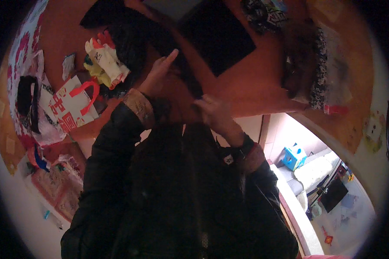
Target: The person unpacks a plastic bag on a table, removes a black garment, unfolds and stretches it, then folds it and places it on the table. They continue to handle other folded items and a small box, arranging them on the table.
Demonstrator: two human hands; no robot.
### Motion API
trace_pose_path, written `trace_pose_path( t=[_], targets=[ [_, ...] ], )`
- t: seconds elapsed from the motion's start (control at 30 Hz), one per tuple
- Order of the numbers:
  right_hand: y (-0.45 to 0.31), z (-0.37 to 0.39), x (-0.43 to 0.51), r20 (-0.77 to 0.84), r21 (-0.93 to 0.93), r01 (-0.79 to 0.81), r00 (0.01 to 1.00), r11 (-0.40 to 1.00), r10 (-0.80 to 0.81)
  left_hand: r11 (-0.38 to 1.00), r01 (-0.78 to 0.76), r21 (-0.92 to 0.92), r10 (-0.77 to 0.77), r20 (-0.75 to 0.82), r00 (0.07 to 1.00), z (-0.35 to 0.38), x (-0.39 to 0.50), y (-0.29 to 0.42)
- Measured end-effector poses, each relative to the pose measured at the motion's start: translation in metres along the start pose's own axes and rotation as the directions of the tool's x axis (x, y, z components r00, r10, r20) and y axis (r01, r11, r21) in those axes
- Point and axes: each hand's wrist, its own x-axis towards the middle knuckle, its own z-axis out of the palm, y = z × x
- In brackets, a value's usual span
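Observation:
My left hand [160,73] is over a reddish-brown surface [243,87], its thumb extended across a dark strip of cloth [189,76]. Whether it grips the strip is hard to tell. My right hand [215,111] is at the lower end of that strip, with curled fingers, and is blurred; what lies between its fingers is hidden. Left of my left hand, pale work gloves [108,61] with red and yellow parts rest on a dark heap. A flat black piece [220,39] lies beyond my right hand.
At the left are a white paper bag [73,106] with red handles and a clear plastic bag [50,134]. Dark patterned cloth [319,68] lies at the right. Past the surface's near right edge, a bright lower room holds a blue box [294,157] on a sofa.

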Motion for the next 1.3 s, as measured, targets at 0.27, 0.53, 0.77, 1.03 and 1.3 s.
trace_pose_path(
  t=[0.27, 0.53, 0.77, 1.03, 1.3],
  targets=[
    [-0.008, 0.012, -0.003, -0.054, -0.203, 0.134, 0.987, 0.970, -0.148, 0.985, -0.095, 0.141, 0.101, -0.034, 0.994, -0.033, 0.024, -0.003],
    [0.003, 0.017, 0.009, -0.246, -0.007, 0.068, 0.967, 0.998, -0.068, 0.758, -0.130, -0.639, 0.039, -0.155, 0.987, -0.063, -0.014, 0.040],
    [-0.025, 0.005, 0.016, -0.166, 0.310, 0.029, 0.986, 0.950, 0.024, 0.788, -0.293, -0.541, 0.226, -0.188, 0.956, -0.067, -0.046, 0.100],
    [-0.034, 0.000, 0.016, -0.226, 0.487, -0.049, 0.957, 0.872, 0.180, 0.540, -0.294, -0.788, 0.230, -0.197, 0.953, -0.066, -0.065, 0.111],
    [0.047, -0.061, 0.011, -0.189, 0.160, -0.002, 0.981, 0.987, 0.032, 0.692, -0.374, -0.617, 0.149, -0.385, 0.911, -0.046, -0.061, 0.100]
  ],
)
